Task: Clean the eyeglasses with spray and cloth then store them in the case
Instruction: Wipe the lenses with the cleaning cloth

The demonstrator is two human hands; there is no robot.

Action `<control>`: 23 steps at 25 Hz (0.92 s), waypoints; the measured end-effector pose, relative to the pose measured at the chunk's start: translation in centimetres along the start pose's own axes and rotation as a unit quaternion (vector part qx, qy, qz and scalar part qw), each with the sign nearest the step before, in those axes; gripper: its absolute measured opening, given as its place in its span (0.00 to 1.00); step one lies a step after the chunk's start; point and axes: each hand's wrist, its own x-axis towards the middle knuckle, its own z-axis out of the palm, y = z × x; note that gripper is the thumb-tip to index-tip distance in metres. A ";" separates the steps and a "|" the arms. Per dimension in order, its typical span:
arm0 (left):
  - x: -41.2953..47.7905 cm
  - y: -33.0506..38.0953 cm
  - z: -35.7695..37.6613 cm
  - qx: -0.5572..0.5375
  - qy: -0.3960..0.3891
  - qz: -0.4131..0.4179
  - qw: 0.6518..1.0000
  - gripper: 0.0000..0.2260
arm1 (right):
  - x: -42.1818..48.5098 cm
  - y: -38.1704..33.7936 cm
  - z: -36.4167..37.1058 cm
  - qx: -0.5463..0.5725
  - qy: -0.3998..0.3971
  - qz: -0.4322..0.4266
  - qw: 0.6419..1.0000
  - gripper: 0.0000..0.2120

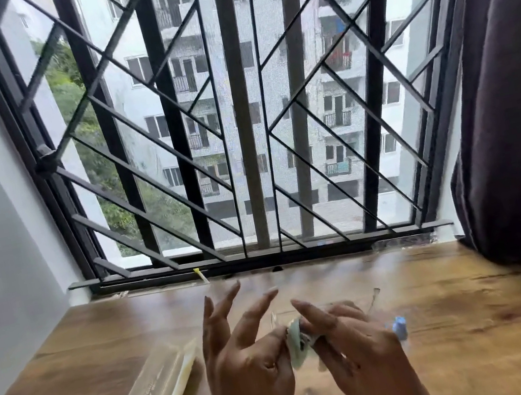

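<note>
Head view: wiping is underway, and storing is still to come. The right grip (358,347) is pinching a soft pale-green cloth (296,340) round a lens of the clear-framed eyeglasses (374,297). The left grip (247,366) is thumbing the cloth with fingers fanned; I cannot tell whether it is pinching. The translucent hinged case (160,385) is lying open to its left. The blue-capped spray bottle (399,327) is standing just right of the right grip on the woodgrain counter (481,315).

Soft window daylight; motion-blurred foreground
</note>
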 end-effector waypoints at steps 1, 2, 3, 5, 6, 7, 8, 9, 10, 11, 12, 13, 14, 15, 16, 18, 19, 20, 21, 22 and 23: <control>-0.1 0.1 -0.2 0.005 0.001 0.002 1.000 0.11 | 0.0 0.0 0.0 0.010 0.001 -0.003 1.000 0.21; -0.2 0.2 -0.4 0.009 0.000 0.002 1.000 0.11 | -0.1 0.2 -0.2 0.018 0.001 -0.005 1.000 0.20; -0.4 0.1 -0.5 0.017 -0.001 0.001 1.000 0.11 | -0.2 0.4 -0.5 0.022 0.002 -0.005 1.000 0.20; -0.8 -0.1 -0.8 0.027 0.000 -0.004 1.000 0.09 | -0.7 1.2 -1.3 0.018 0.015 -0.004 1.000 0.20; -1.0 -0.3 -0.9 0.027 0.004 -0.010 1.000 0.08 | -1.0 1.7 -1.7 0.012 0.027 -0.003 1.000 0.20; -1.3 -0.4 -0.9 0.025 0.010 -0.019 0.999 0.08 | -1.3 2.3 -2.2 0.007 0.041 -0.002 0.999 0.21; -1.4 -0.5 -1.1 0.016 0.016 -0.031 0.999 0.08 | -1.6 2.9 -2.7 0.006 0.053 -0.001 0.999 0.21; -1.5 -0.6 -1.2 0.005 0.019 -0.044 0.999 0.09 | -1.8 3.4 -3.2 0.006 0.060 0.002 0.998 0.21; -1.6 -0.6 -1.2 -0.007 0.017 -0.059 0.998 0.09 | -1.9 3.8 -3.6 0.007 0.062 0.005 0.998 0.21; -1.7 -0.6 -1.2 -0.020 0.011 -0.074 0.997 0.09 | -2.0 4.2 -3.9 0.009 0.061 0.008 0.998 0.21; -1.7 -0.5 -1.2 -0.034 -0.001 -0.093 0.995 0.08 | -2.2 4.4 -4.2 0.013 0.060 0.012 0.998 0.20; -1.7 -0.4 -1.2 -0.051 -0.014 -0.113 0.992 0.07 | -2.4 4.7 -4.5 0.017 0.061 0.016 0.998 0.19; -1.8 -0.3 -1.2 -0.066 -0.027 -0.135 0.988 0.05 | -2.6 5.0 -4.7 0.020 0.064 0.020 0.998 0.18; -1.8 -0.2 -1.2 -0.078 -0.041 -0.154 0.984 0.03 | -2.7 5.3 -5.0 0.025 0.067 0.026 0.997 0.17; -1.8 -0.2 -1.2 -0.085 -0.052 -0.174 0.980 0.08 | -2.6 5.6 -5.3 0.032 0.067 0.034 0.997 0.17; -2.0 -0.6 -0.9 -0.106 -0.078 -0.209 0.969 0.16 | -2.4 6.0 -5.8 0.032 0.066 0.058 0.996 0.16; -2.1 -0.7 -0.8 -0.112 -0.087 -0.222 0.965 0.19 | -2.3 6.0 -6.0 0.025 0.067 0.073 0.995 0.16; -2.3 -0.9 -0.6 -0.119 -0.097 -0.231 0.961 0.19 | -2.3 5.9 -6.1 0.017 0.067 0.090 0.994 0.16; -2.3 -0.9 -0.6 -0.126 -0.104 -0.239 0.957 0.18 | -2.2 5.8 -6.1 0.010 0.069 0.109 0.992 0.16; -2.4 -1.1 -0.6 -0.136 -0.110 -0.246 0.953 0.15 | -2.2 5.6 -6.0 0.007 0.074 0.128 0.989 0.16; -2.3 -1.2 -0.7 -0.145 -0.113 -0.257 0.949 0.13 | -2.1 5.4 -5.9 0.006 0.082 0.145 0.986 0.16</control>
